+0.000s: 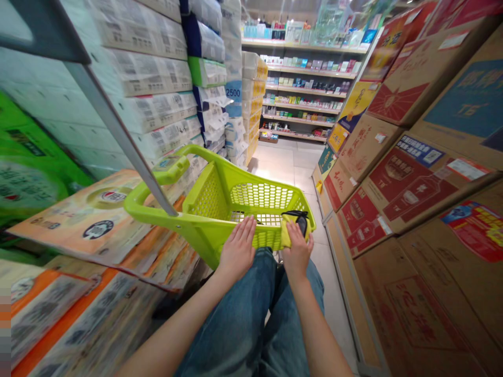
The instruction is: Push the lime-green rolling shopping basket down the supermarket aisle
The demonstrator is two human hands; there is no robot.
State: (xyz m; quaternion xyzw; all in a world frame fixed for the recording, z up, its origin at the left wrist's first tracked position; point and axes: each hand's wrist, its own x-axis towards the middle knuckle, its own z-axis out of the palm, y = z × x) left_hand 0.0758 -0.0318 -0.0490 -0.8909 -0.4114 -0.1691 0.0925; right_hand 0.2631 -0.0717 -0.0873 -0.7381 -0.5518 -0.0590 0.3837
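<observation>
forearms (176, 324) reach a green basket (204, 236), yellow cloth (285, 233) pinched under the right grip (296, 250), left grip (238, 248) flat and unclenched.

Right hand (296, 248) on yellow cloth (285, 236), green basket (208, 229)

The number "2500" is standing in dark print on a blue-and-white pack (233, 93) in the tall stack. On a brown box with a blue panel (463, 97), marks looking like "T6" are showing under bigger Chinese letters. Similar marks are appearing on a red-printed box (416, 180) below. The white paper label (467, 169) there is carrying print too small for reading.
</observation>
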